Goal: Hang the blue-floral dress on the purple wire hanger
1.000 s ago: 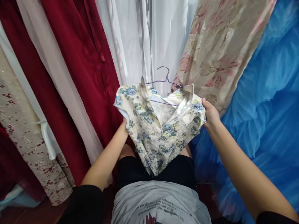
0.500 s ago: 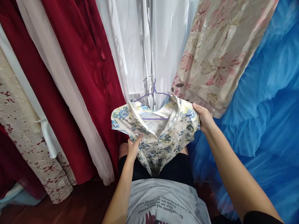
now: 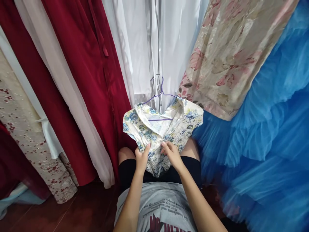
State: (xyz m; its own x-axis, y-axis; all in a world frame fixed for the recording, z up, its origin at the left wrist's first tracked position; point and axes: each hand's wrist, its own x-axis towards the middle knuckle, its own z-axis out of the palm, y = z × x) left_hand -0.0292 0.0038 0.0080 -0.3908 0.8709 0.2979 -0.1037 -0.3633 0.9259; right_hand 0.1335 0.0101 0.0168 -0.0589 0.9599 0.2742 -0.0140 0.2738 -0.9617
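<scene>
The garment (image 3: 154,141) is hanging on a purple hanger (image 3: 162,94) in front of the person, its lower part bunching above the thighs and dark shorts (image 3: 126,169). Its shoulders are lying over the hanger's arms, and the lower bar is showing through the open neckline. The hook is standing before the white cloth (image 3: 137,48); whether it is catching on anything cannot be told.

The left hand (image 3: 142,158) is grasping the front on its own side, thumb pressing on top; the fingers underneath are mostly hiding from view. The right hand (image 3: 172,154) is pinching the cloth just below the point of the neckline, thumb and fingertips closing on a small fold. The two hands are working near each other, not touching.

Handling, as judged: the cloth is creasing readily, so it is probably light and soft, offering little stiffness of its own. The surface is looking smooth in places and may be sliding a little on the thin hanger, particularly at the shoulders. The cloth does not appear fragile, though hard pulling at the neckline would be risking the edge. The front edges below the neckline are offering a sound pinch hold; for carrying the whole, the hanger's neck is offering the firmest grip, while the shoulders are better suiting straightening.
</scene>
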